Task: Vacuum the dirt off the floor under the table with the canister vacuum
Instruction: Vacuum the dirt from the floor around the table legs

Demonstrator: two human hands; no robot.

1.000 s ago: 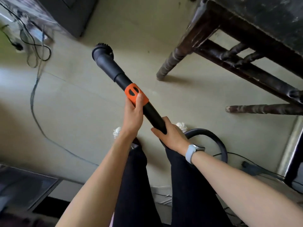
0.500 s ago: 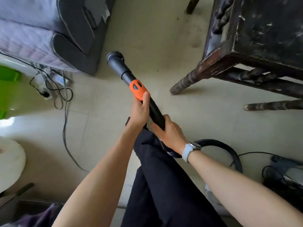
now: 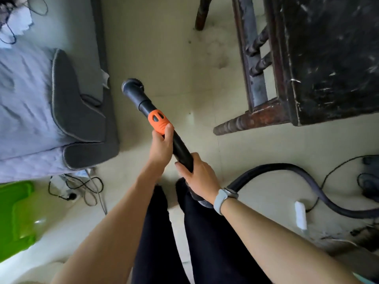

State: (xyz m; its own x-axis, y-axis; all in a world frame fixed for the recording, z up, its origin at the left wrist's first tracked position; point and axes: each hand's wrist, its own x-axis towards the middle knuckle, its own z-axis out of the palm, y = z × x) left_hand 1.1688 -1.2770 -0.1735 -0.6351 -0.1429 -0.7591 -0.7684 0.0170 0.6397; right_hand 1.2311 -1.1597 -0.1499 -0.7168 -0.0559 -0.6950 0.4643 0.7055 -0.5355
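Both grips hold the wand (image 3: 180, 148): the left hand (image 3: 162, 148) just below the orange collar (image 3: 159, 121), the right hand (image 3: 200, 175) nearer the hose (image 3: 297, 181). Best to swing the brush head (image 3: 132, 86) right and low, under the tabletop (image 3: 328, 58), where dust (image 3: 213, 46) lies. Since the earlier frame the sofa (image 3: 78, 119) sits fuller in view.

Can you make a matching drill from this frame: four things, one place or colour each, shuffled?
Things:
1. left hand
2. right hand
3. brush nozzle
4. hose

States:
A. trails on floor at right
B. grips wand by orange collar
C. wears a watch, grips wand lower down
D. at the wand's far end, near the sofa

Pairs: 1-B, 2-C, 3-D, 4-A
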